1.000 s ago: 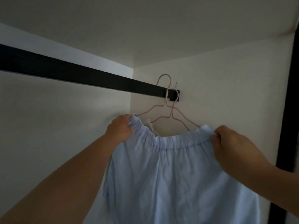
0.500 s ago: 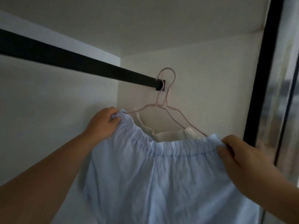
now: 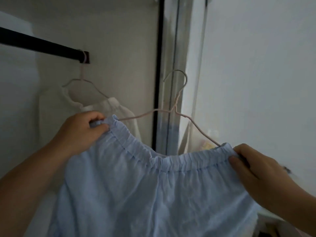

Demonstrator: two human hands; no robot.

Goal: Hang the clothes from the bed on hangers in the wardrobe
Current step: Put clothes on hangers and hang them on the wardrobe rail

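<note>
A light blue garment with an elastic waistband is stretched between my hands. My left hand grips the waistband's left end and my right hand grips its right end. A thin pink wire hanger sits inside the waistband, its hook free in the air in front of the wardrobe's edge. The black wardrobe rail runs in from the left. A second pink hanger hangs at the rail's end with a white garment on it.
The wardrobe's black vertical frame edge stands right of the rail. A glossy door panel is beside it, then a pale wall. White wardrobe walls surround the rail.
The blue garment and its hanger have come off the rail and moved right and down, out past the wardrobe's edge. The view has swung right. The white garment's hanger stays on the rail.
</note>
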